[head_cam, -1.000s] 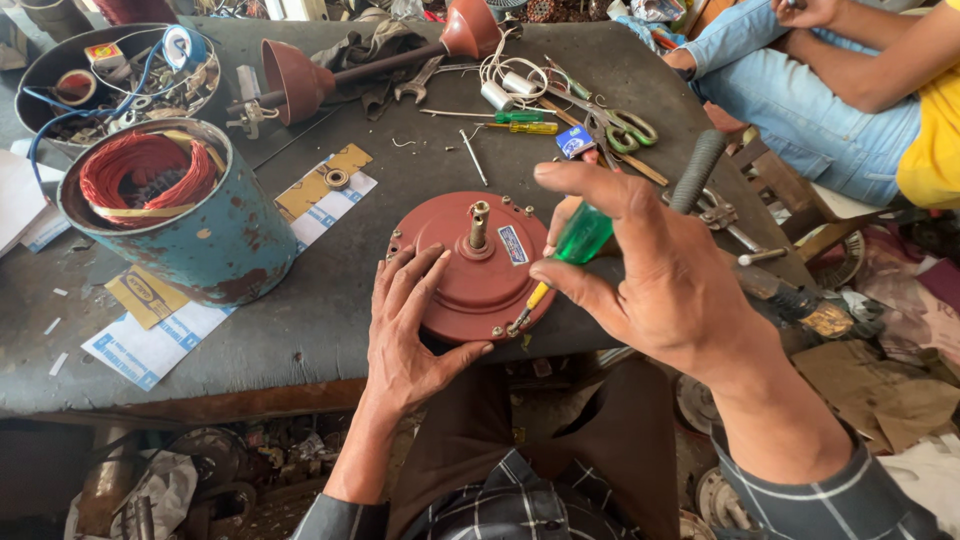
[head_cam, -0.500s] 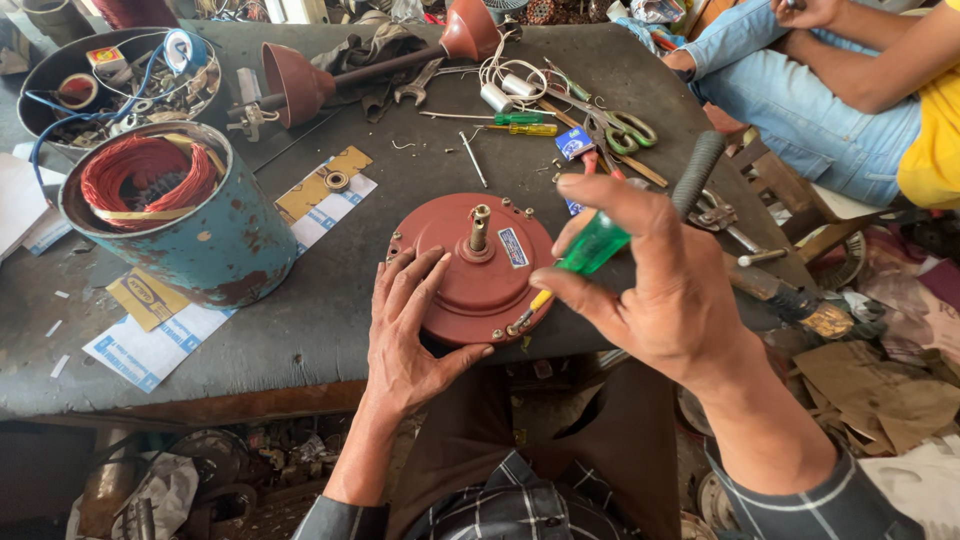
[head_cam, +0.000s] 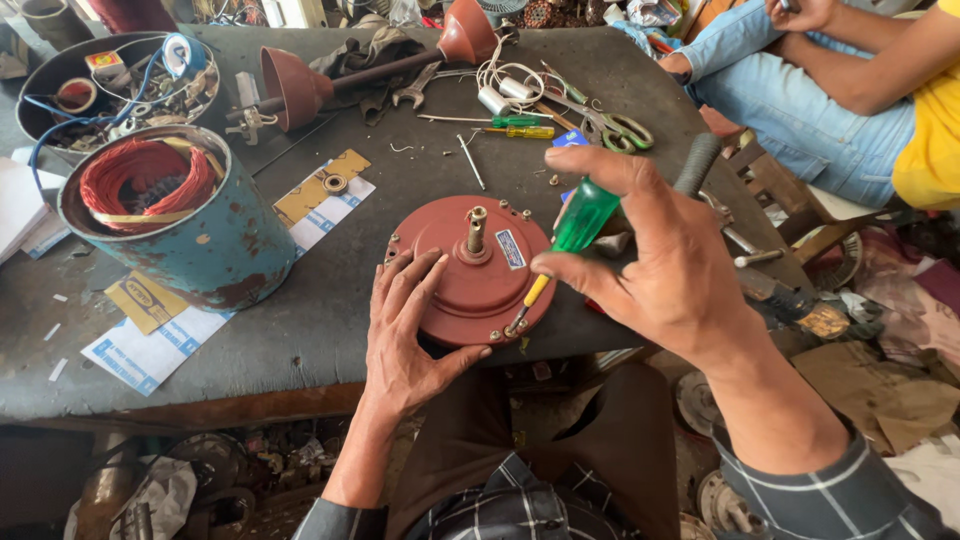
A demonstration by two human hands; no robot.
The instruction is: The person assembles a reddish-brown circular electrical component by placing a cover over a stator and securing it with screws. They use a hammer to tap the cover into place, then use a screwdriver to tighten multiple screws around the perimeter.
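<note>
At the centre of the frame a round red motor cover point(head_cam: 470, 270) lies flat on the dark bench point(head_cam: 400, 180), its short shaft upright. The left hand point(head_cam: 410, 340) rests spread open on its lower left edge. The right hand point(head_cam: 650, 260) grips a green-handled screwdriver point(head_cam: 570, 235), tip on a screw at the cover's lower right rim. A blue tin point(head_cam: 190, 225) of red wire stands at left.

Motor housing point(head_cam: 470, 280): matt red-painted metal, bare steel shaft. Screwdriver point(head_cam: 570, 240): glossy translucent green plastic handle. Tin can point(head_cam: 200, 240): chipped blue paint, rust. Tabletop point(head_cam: 400, 180): dull grey, scuffed.
</note>
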